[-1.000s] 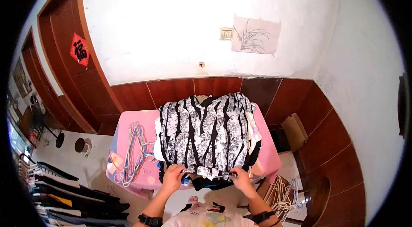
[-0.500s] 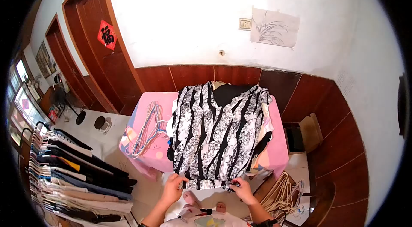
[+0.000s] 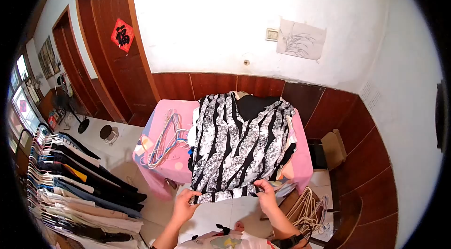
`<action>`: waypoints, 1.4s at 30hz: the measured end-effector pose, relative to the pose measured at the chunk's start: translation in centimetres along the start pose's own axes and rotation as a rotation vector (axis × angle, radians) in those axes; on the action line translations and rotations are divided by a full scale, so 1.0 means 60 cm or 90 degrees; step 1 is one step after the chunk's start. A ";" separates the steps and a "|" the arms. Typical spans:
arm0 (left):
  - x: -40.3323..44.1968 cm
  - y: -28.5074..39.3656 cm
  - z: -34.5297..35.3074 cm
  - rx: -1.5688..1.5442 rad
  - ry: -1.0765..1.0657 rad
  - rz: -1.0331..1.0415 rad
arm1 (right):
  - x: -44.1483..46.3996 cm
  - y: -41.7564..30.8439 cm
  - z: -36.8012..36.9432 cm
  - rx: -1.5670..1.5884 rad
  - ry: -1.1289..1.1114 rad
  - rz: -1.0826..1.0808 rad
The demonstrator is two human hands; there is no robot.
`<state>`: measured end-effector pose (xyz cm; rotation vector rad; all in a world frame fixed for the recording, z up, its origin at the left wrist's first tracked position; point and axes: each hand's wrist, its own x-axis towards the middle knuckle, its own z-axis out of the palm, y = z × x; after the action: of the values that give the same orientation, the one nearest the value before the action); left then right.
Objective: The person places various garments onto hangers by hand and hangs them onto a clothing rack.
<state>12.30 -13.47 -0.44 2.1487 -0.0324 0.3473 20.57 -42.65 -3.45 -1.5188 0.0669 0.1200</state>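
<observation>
A black-and-white patterned V-neck top (image 3: 237, 150) lies spread face up over a pile of other clothes (image 3: 290, 155) on the pink-covered table (image 3: 164, 104). Its lower edge hangs past the table's front, held at both ends. My left hand (image 3: 186, 205) pinches the hem's left corner between thumb and fingers. At the right end, my right hand (image 3: 267, 196) grips the same hem, a little higher than the left. Between them the bottom band is drawn fairly straight. What lies beneath the top is mostly hidden.
Loose hangers (image 3: 164, 143) lie on the table's left side. A packed clothes rack (image 3: 84, 188) stands at the left. More hangers (image 3: 307, 211) rest on a chair at the lower right, near an open cardboard box (image 3: 334, 150). A stool (image 3: 107, 132) stands farther back.
My right hand has moved up, raising the right end of the hem. My left hand has shifted slightly left and still holds its corner. The camera view has shifted a little.
</observation>
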 end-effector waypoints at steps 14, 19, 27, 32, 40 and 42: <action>0.051 0.048 -0.037 0.015 0.073 -0.129 | 0.096 -0.066 -0.003 -0.004 -0.180 -0.009; 0.047 0.046 -0.031 0.031 0.115 -0.165 | 0.133 -0.074 0.007 -0.031 -0.248 -0.021; 0.044 0.054 -0.016 0.011 0.199 -0.214 | 0.223 -0.027 0.033 -0.193 -0.283 0.015; 0.034 0.058 0.008 0.014 0.125 -0.184 | 0.330 0.090 0.069 -0.089 -0.213 0.036; 0.032 0.080 0.030 -0.014 -0.030 -0.232 | 0.354 0.027 0.093 0.365 -0.298 0.198; 0.029 0.077 0.038 -0.026 -0.024 -0.244 | 0.348 0.003 0.092 0.405 -0.292 0.170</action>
<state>13.80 -17.75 2.56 2.0649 0.3436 0.0818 41.10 -36.37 -5.80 -0.8143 -0.0567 0.5999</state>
